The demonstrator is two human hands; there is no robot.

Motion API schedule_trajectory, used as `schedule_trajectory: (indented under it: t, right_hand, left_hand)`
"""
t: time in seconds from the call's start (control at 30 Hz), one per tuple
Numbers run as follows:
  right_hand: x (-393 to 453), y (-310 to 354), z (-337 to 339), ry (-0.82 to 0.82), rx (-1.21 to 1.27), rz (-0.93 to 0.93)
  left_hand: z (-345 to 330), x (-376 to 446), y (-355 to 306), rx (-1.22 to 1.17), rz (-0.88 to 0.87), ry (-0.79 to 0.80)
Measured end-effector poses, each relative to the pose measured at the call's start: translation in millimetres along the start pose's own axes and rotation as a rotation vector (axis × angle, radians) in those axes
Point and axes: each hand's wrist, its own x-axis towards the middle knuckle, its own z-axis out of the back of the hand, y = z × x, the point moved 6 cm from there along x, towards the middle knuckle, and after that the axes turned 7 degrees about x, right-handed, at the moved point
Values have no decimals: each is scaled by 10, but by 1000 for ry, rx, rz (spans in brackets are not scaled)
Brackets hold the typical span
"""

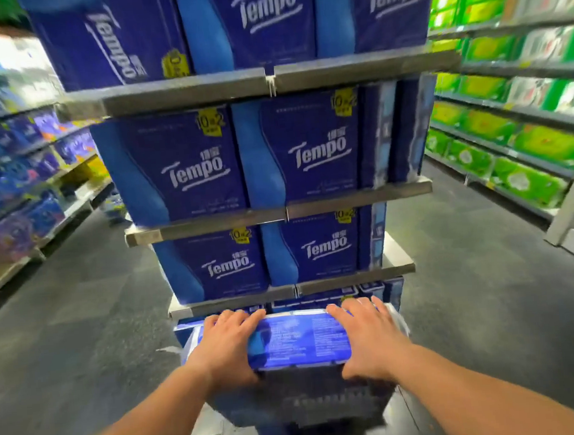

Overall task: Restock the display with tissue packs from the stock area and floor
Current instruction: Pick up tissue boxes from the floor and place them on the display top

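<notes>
While both hands are on the tissue pack point(298, 340), it sits low in front of the display point(277, 197), its far edge right at the bottom shelf lip point(234, 302). Left hand point(228, 345) lies on top at the left end, fingers reaching to the far edge, thumb down the near face. Right hand point(365, 334) mirrors it on the right end. So both hands hold the pack, spread wide, one per end.

Handling, my read: a film-wrapped multi-roll Tempo pack, bulky but light. Soft; it squashes if pinched at the middle. Glossy film looks slippery, so grip by the ends with palms pressing inward, not by loose wrap. Not fragile, though the film may tear on the shelf edge. The printed-text panel faces up, so it likely needs turning to show the logo like the rest.

Contents of the display:
- Top tier point(229, 22): three packs visible, logo out.
- Second tier point(240, 159): two packs face-on, more turned edge-on at the right.
- Third tier point(264, 253): two face-on, one edge-on at the right.
- Bottom tier: mostly hidden behind the held pack; only pack tops show, so I can't tell how full it is.

Another dark pack point(303, 404) sits below the held one, blurred. Side aisle shelves hold blue packs point(11, 177) on the left and green packs point(520, 151) on the right.
</notes>
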Motion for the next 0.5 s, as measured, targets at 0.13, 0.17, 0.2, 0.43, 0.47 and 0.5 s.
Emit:
schedule_trajectory:
  t: [0.13,0.17,0.2,0.43,0.47,0.5]
  right_hand:
    - [-686,-7,1147,-48,-38,37]
    - [-833,-6,1449,-60,-44,42]
    - [-961,-7,1752,-83,-47,50]
    - [-1698,22,3639,-125,1,41]
    - [-1786,32,3857,-133,16,43]
    - [-1876,43,4060,-138,24,44]
  left_hand:
    - [1275,-383,-390,78,-1,-6]
    - [1604,-461,-485,84,7,-5]
    - [1931,-528,-563,82,13,-15]
    - [3872,-851,-964,-35,-29,-101]
    - [4094,-877,-999,-52,-32,-119]
    - [4289,-888,-1027,-65,-36,-134]
